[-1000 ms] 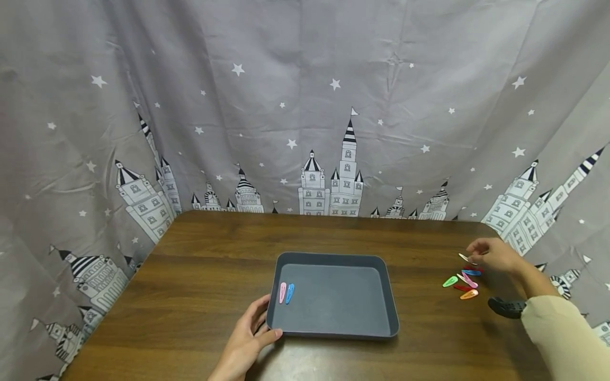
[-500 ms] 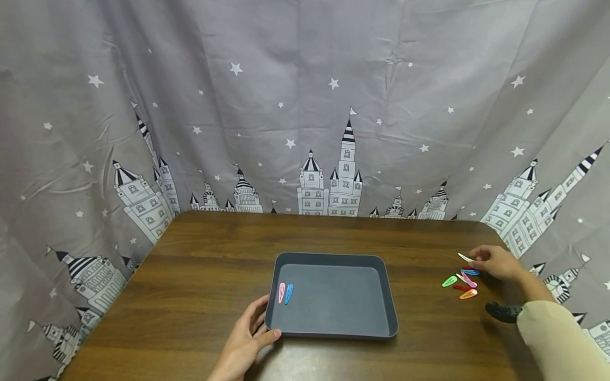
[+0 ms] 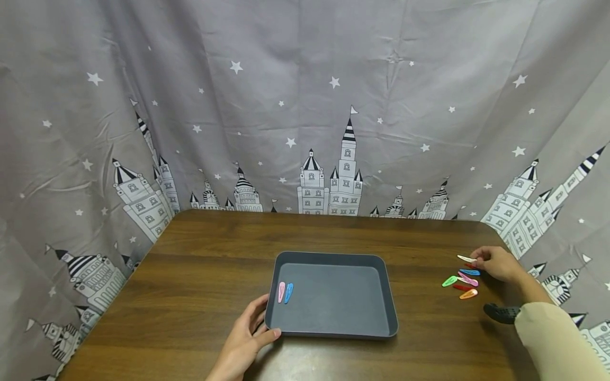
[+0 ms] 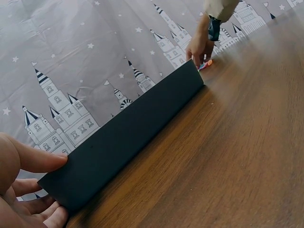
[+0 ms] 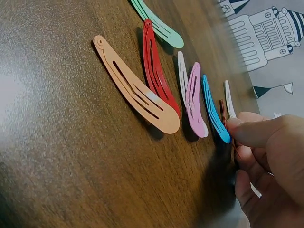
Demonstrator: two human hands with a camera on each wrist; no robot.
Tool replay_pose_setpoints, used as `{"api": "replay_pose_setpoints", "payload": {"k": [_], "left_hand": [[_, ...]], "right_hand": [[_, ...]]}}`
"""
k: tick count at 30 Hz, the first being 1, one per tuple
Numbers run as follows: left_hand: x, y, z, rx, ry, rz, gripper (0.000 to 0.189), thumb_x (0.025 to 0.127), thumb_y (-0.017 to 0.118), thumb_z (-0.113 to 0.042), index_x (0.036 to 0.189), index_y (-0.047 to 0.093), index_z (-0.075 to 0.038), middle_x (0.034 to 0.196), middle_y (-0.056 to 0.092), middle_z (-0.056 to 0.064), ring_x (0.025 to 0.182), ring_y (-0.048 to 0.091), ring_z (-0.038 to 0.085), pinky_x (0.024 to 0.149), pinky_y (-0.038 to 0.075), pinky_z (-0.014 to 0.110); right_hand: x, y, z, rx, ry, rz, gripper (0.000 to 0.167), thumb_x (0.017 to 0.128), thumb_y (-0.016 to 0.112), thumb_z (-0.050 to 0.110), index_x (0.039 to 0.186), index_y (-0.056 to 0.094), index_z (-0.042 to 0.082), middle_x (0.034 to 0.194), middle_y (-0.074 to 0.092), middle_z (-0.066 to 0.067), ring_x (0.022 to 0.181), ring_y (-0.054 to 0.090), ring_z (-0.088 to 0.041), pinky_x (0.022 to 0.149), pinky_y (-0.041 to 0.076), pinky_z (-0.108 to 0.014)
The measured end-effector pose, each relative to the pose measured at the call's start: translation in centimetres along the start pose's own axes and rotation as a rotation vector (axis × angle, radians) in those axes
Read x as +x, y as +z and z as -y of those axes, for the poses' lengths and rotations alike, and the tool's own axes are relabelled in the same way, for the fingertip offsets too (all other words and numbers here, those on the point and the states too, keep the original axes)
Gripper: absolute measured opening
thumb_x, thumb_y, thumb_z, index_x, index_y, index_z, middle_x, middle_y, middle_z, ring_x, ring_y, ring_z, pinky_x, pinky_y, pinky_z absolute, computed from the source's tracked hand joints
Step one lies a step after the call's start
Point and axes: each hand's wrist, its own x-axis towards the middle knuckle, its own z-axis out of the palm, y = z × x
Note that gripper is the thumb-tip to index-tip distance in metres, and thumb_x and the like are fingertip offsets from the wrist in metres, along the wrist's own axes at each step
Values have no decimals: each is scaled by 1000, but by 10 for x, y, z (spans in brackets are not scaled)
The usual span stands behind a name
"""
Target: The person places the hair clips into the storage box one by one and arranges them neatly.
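My left hand [image 3: 244, 338] grips the near-left corner of a grey rectangular tray [image 3: 333, 333], thumb on the near side and fingers round the left wall. A pink hair clip [image 3: 281, 292] and a blue one [image 3: 288, 293] lie side by side in the tray. At the table's right, my right hand [image 5: 273, 156] pinches a red hair clip [image 5: 223, 110], its middle hidden by the thumb. The end of a white clip [image 5: 229, 97] disappears behind the same fingertips; whether they touch it I cannot tell. A blue clip [image 5: 216, 114] lies close by.
Further clips lie on the wooden table [image 3: 209, 264]: orange [image 5: 137, 92], a second red [image 5: 156, 66], pink [image 5: 194, 102] over white [image 5: 182, 71], and green [image 5: 164, 31]. A grey castle-print curtain [image 3: 267, 106] hangs behind the table's far edge.
My right hand has shifted slightly right and down, its fingertips now at the red clip. The white, blue and pink clips nearby have turned a little. Left hand and tray stay put.
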Motion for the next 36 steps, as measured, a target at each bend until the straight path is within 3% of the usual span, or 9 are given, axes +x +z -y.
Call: {"api": "replay_pose_setpoints", "payload": {"k": [13, 23, 36], "left_hand": [[1, -1, 1, 3, 14, 9, 78, 86, 74, 9, 155, 37, 3, 156, 37, 31, 143, 38, 46, 110, 46, 45], [0, 0, 0, 9, 8, 1, 78, 86, 74, 9, 155, 38, 2, 156, 38, 30, 144, 37, 46, 112, 43, 47], [1, -1, 1, 17, 8, 7, 79, 87, 74, 8, 155, 36, 4, 157, 37, 32, 144, 36, 47, 114, 40, 51]], "right_hand": [[-1, 2, -8, 48, 33, -50, 8, 95, 63, -1, 95, 65, -8, 83, 62, -8, 77, 52, -22, 68, 44, -34], [-4, -3, -3, 75, 13, -27, 12, 99, 61, 0, 98, 65, -11, 84, 63, -7, 78, 52, -22, 63, 43, -30], [-9, -8, 9, 122, 28, 29, 19, 104, 58, 8, 102, 68, -9, 89, 66, -8, 83, 54, -23, 67, 45, -31]]}}
